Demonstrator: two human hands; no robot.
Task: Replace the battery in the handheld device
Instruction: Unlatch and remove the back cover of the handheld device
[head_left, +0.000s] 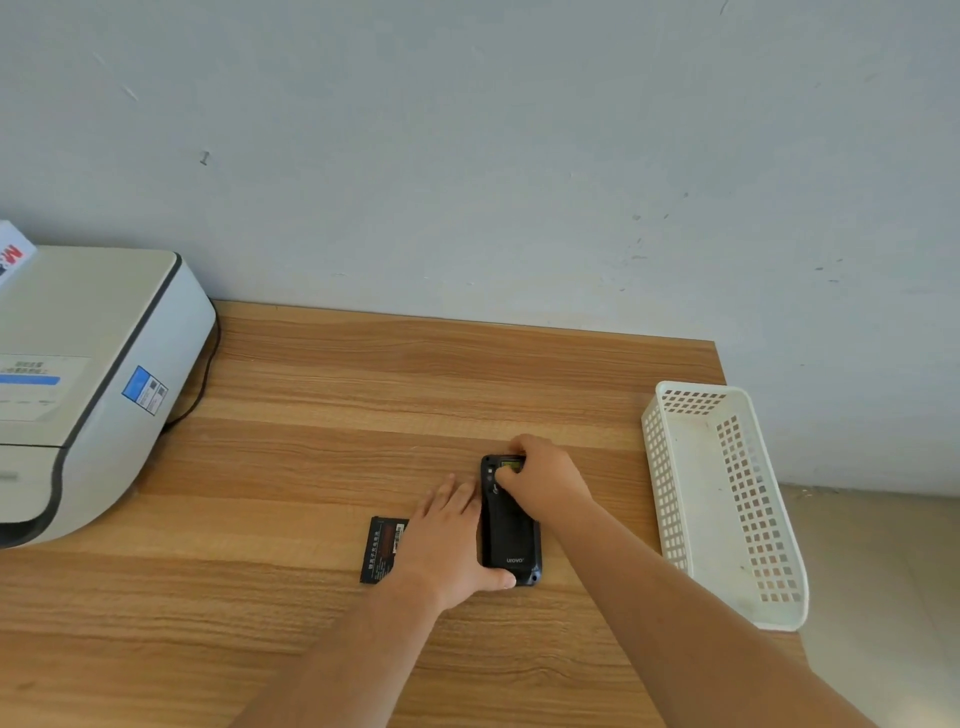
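Observation:
A black handheld device (510, 535) lies back side up on the wooden table (322, 395), its back cover on. My left hand (449, 540) lies flat against the device's left side, fingers straight, thumb along its near edge. My right hand (540, 475) rests on the device's far end, fingers curled over the top near a small yellow-green label. A flat black battery (382, 550) with a printed label lies on the table just left of my left hand, partly hidden by it.
A white perforated plastic basket (727, 499) stands at the table's right edge. A large grey-white printer (78, 384) fills the left side, its black cable running behind along the wall. The table's right edge drops to the floor.

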